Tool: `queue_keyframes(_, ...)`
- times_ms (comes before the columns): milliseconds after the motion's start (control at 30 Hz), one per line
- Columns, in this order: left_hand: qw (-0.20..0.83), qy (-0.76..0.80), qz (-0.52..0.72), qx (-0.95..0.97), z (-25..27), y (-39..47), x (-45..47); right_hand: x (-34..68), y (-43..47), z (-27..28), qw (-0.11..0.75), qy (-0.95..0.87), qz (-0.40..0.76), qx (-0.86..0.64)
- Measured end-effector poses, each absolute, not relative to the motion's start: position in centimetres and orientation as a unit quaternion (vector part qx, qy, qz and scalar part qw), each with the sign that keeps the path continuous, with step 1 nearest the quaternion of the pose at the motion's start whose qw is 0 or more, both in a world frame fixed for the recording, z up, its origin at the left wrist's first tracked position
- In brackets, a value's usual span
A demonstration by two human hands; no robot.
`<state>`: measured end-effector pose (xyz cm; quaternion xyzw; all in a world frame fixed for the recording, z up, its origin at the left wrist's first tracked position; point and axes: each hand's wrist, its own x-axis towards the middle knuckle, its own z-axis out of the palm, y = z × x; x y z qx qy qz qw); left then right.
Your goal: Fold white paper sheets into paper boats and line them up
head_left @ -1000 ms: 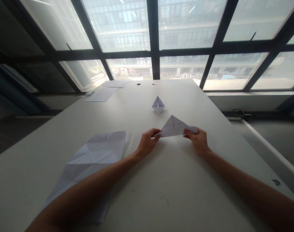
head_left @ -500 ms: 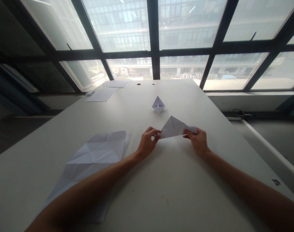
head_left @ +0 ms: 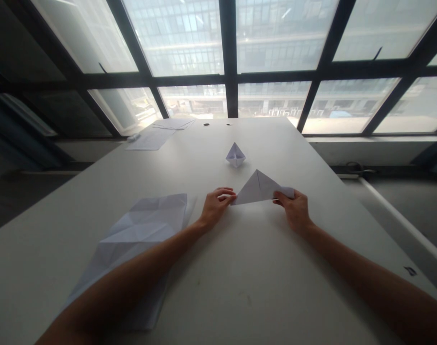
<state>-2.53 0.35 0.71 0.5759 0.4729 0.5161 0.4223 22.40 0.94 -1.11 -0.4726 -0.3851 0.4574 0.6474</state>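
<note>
A white sheet of paper folded to a peak (head_left: 256, 189) is held up between my two hands, with a crease line running down from its tip. My right hand (head_left: 294, 208) grips its right end, thumb in front and fingers behind. At the left corner, my left hand (head_left: 215, 207) has thumb and fingertips close together on the paper's edge. Beyond the folded paper stands a small finished paper boat (head_left: 235, 157). Beneath and beside my left forearm lies a large creased sheet of paper (head_left: 139, 230), partly hidden by the arm.
The white table (head_left: 247, 287) reaches toward the windows. Flat paper sheets (head_left: 150, 140) lie at its far left, with a small crumpled white item (head_left: 133, 137) beside them. A dark mark (head_left: 410, 271) shows near the right edge.
My left hand has shifted slightly left, and its fingers have changed position at the corner. The left end of the folded paper now shows more fully and its peak is a little higher.
</note>
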Motion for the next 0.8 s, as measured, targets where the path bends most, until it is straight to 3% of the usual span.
queue_keyframes(433,0.445,0.484,0.451,0.604,0.44,0.17,-2.36,22.4,0.85,-0.95,0.635,-0.384,0.492,-0.454)
queue_keyframes(800,0.444,0.503,0.48,0.565,0.75,0.09,-2.18,22.36,0.54,-0.52,0.627,-0.386,0.56,-0.38)
